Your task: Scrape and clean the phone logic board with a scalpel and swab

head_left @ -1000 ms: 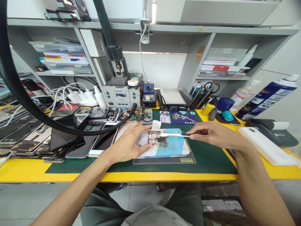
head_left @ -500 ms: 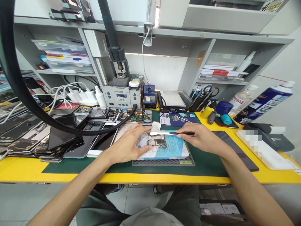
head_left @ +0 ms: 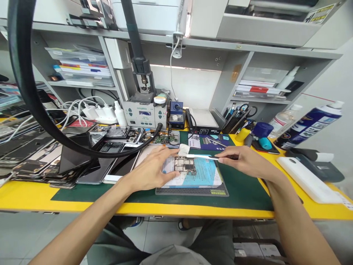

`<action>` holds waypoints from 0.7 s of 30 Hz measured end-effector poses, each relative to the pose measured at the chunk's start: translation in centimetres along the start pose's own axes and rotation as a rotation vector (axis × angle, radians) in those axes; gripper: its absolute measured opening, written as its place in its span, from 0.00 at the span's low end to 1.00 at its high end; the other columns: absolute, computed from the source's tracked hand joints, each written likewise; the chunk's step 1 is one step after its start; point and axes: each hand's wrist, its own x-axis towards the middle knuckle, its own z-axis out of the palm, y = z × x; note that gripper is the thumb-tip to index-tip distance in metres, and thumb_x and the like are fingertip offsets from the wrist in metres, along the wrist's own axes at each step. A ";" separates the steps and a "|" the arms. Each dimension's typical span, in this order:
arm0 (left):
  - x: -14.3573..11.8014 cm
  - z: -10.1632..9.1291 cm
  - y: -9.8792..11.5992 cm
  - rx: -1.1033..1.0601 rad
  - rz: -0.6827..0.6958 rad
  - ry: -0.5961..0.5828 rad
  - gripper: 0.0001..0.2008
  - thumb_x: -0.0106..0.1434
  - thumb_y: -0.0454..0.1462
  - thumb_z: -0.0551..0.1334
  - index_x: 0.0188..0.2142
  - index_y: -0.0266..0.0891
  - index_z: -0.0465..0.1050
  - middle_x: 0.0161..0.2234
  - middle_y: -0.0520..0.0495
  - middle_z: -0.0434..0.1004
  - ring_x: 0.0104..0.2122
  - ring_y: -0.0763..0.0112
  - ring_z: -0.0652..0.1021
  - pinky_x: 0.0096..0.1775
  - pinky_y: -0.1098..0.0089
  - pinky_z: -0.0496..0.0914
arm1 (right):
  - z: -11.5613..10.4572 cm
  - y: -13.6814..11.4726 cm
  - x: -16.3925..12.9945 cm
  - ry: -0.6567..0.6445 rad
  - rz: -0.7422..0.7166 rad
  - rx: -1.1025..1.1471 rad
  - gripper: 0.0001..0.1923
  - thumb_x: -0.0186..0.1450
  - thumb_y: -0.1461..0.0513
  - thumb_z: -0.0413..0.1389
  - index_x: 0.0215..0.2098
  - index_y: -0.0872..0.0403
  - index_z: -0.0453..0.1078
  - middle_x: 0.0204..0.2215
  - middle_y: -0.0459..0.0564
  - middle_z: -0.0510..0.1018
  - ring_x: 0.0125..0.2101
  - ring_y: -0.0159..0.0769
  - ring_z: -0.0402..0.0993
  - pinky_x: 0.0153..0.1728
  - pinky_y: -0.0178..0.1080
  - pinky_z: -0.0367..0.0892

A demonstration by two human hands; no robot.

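A phone circuit board [head_left: 185, 166] lies on a blue-and-white box or booklet [head_left: 205, 175], which rests on a grey perforated mat [head_left: 190, 191]. My left hand [head_left: 153, 169] steadies the board at its left side, thumb at the lower corner and index finger near the upper one. Beside that finger is a small crumpled white tissue [head_left: 184, 149]. In my right hand [head_left: 241, 161] is a slim white brush [head_left: 202, 157], like a toothbrush, pinched between thumb and fingers. Its head points left, over the board's upper edge; whether it touches the board I cannot tell.
Stacked phones and phone parts [head_left: 44, 158] crowd the left. A black hose [head_left: 55, 136] loops in front of them from the rework station [head_left: 146, 112]. A pen holder [head_left: 238, 119], bottles, a spray can [head_left: 309, 125] and a white case [head_left: 306, 180] stand or lie right.
My right hand has moved right with the brush, drawing its head from the board's left edge toward its upper right. My left hand keeps its place on the board; the view has shifted slightly.
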 end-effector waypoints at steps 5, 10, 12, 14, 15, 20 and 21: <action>0.0 0.0 0.0 0.003 -0.005 0.007 0.33 0.67 0.48 0.68 0.68 0.41 0.66 0.61 0.39 0.74 0.64 0.49 0.71 0.66 0.53 0.66 | 1.4 -1.4 0.8 -0.003 -0.032 -0.005 0.20 0.72 0.50 0.55 0.46 0.51 0.85 0.43 0.53 0.87 0.41 0.47 0.82 0.44 0.45 0.73; 0.0 -0.1 0.1 0.013 -0.001 0.006 0.33 0.67 0.49 0.68 0.68 0.41 0.67 0.60 0.39 0.75 0.62 0.49 0.73 0.65 0.51 0.67 | 0.3 -0.6 0.1 -0.010 -0.014 -0.012 0.20 0.71 0.48 0.57 0.45 0.50 0.85 0.45 0.53 0.87 0.42 0.48 0.82 0.41 0.45 0.75; 0.0 -0.1 0.1 0.017 0.004 0.007 0.33 0.68 0.49 0.67 0.67 0.41 0.67 0.61 0.38 0.75 0.63 0.49 0.72 0.65 0.51 0.67 | -0.5 0.0 -0.4 -0.011 -0.001 -0.020 0.19 0.70 0.47 0.58 0.45 0.49 0.85 0.45 0.53 0.87 0.42 0.49 0.83 0.38 0.44 0.75; 0.0 -0.1 0.1 0.019 0.007 0.009 0.33 0.68 0.49 0.67 0.68 0.41 0.66 0.62 0.38 0.75 0.64 0.48 0.72 0.65 0.51 0.68 | -1.0 0.5 -0.7 -0.009 0.007 -0.025 0.20 0.69 0.47 0.59 0.44 0.49 0.86 0.45 0.53 0.88 0.41 0.50 0.83 0.37 0.44 0.76; 0.0 -0.1 0.1 0.019 0.007 0.011 0.33 0.67 0.49 0.67 0.68 0.41 0.66 0.62 0.38 0.75 0.64 0.48 0.71 0.64 0.51 0.68 | -1.0 0.6 -0.7 -0.008 0.008 -0.025 0.20 0.69 0.47 0.59 0.44 0.49 0.86 0.45 0.53 0.88 0.41 0.50 0.84 0.37 0.45 0.76; 0.0 0.0 0.0 0.012 -0.004 0.011 0.32 0.67 0.49 0.68 0.68 0.44 0.67 0.61 0.39 0.75 0.64 0.48 0.71 0.66 0.51 0.66 | 0.1 -0.2 -0.1 -0.003 -0.006 -0.013 0.19 0.71 0.47 0.58 0.45 0.49 0.85 0.45 0.53 0.87 0.42 0.48 0.83 0.41 0.45 0.76; 0.0 0.0 0.0 0.011 -0.010 0.009 0.33 0.67 0.49 0.68 0.68 0.44 0.67 0.61 0.39 0.75 0.64 0.48 0.71 0.66 0.50 0.66 | 0.4 -0.4 0.0 -0.003 -0.009 -0.010 0.19 0.71 0.47 0.58 0.46 0.49 0.85 0.46 0.53 0.87 0.42 0.48 0.83 0.41 0.45 0.76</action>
